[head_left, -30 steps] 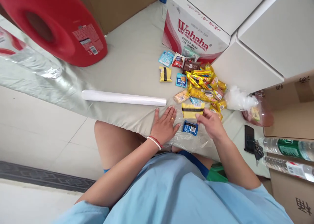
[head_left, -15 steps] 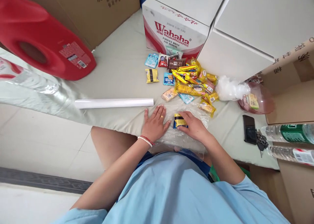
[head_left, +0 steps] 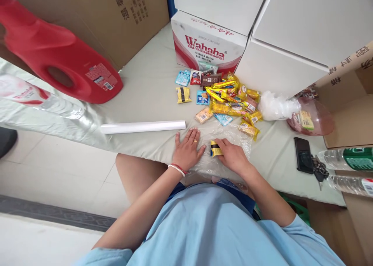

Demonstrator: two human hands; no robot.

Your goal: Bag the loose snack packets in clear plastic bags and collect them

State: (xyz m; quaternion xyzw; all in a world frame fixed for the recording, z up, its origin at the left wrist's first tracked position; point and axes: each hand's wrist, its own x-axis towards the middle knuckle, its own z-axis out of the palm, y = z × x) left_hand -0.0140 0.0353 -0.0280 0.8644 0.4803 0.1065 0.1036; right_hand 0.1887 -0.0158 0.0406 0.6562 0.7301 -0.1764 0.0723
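Closest to me, the person in the light blue shirt has both hands down on a clear plastic bag [head_left: 230,139] spread flat at the near edge of the table [head_left: 145,87]. The left hand [head_left: 188,151] lies open, palm down with fingers spread, on the bag's left edge, looks like it's pinning the film so it doesn't slide. The right hand [head_left: 233,157] is on the bag too, fingers curled over a small yellow snack pack [head_left: 215,149] with a dark stripe, pressing it against the plastic; I'd call that hand closed on the pack.

Just left of the bag and a bit further back, a white roll [head_left: 142,126] lies lengthwise. Right behind the bag is the loose pile of snack packets [head_left: 230,98], mostly yellow and gold, a few blue and brown ones, all within easy reach. To the bag's right, a crumpled white plastic wad [head_left: 274,106] beside a pinkish bowl [head_left: 314,120], then a phone [head_left: 303,160] with keys. Behind the pile sits a Wahaha carton [head_left: 206,46], and far off to the bag's left a big red jug [head_left: 61,60] lies on its side.
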